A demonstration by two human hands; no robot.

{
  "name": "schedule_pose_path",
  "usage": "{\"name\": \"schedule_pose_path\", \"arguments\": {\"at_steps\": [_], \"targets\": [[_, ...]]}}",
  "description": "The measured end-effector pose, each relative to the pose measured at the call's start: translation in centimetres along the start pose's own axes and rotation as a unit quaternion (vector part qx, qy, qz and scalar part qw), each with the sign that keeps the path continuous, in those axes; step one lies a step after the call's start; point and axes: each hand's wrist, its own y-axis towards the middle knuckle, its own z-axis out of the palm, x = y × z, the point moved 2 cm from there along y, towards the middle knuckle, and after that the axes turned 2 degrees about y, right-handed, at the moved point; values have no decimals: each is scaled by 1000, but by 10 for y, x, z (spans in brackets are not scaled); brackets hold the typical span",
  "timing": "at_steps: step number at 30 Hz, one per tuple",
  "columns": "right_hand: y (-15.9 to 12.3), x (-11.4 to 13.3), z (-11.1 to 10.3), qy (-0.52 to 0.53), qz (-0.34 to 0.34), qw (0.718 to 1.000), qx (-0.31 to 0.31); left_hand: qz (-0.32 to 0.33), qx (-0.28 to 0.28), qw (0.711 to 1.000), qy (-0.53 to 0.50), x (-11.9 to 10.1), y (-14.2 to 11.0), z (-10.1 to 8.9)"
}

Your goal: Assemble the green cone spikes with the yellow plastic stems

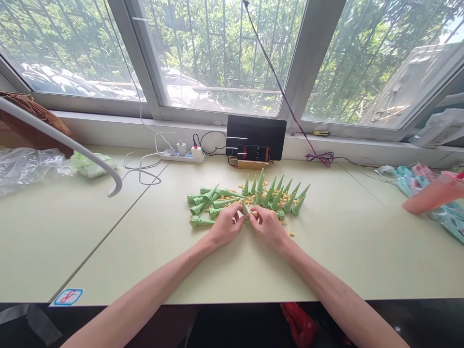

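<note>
Over the table's middle, my left hand (228, 224) closes its fingers round a green plastic cone (245, 208) held upright. My right hand (267, 225) meets it from the other side, its thumb and fingertips pinched on a small yellow piece (254, 213) against the cone. To the left lies a heap of green cones (203, 203) with ribbed collars, on their sides. Behind my right hand several more cones (268, 194) stand point up, with small yellow parts (286, 198) scattered among them. Fingers hide the lower part of the held cone.
A phone (253, 153) leans before a black tablet (256, 133) at the window. To the left are a power strip (183, 154) with cables and a white curved bar (72, 137). Plastic bags (32, 166) lie far left; a pink object (433, 195) is at right.
</note>
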Motion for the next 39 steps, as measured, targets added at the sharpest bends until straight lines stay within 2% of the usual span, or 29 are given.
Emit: {"name": "schedule_pose_path", "arguments": {"at_steps": [11, 20, 26, 29, 35, 39], "targets": [[1, 0, -3, -12, 37, 999, 4, 12, 2, 999, 50, 1, -2, 0], [1, -1, -1, 23, 24, 999, -27, 0, 0, 997, 74, 1, -3, 1], [0, 4, -2, 81, 31, 995, -55, -4, -37, 996, 78, 2, -1, -4], [0, 5, 0, 83, 15, 994, -65, -7, -65, 995, 74, 1, 2, -9], [-2, 7, 10, 36, -54, 997, 37, -20, -89, 996, 20, -3, 15, -19], [-4, 6, 16, 10, -79, 994, 78, -13, -105, 994, 25, -12, 40, -29]]}}
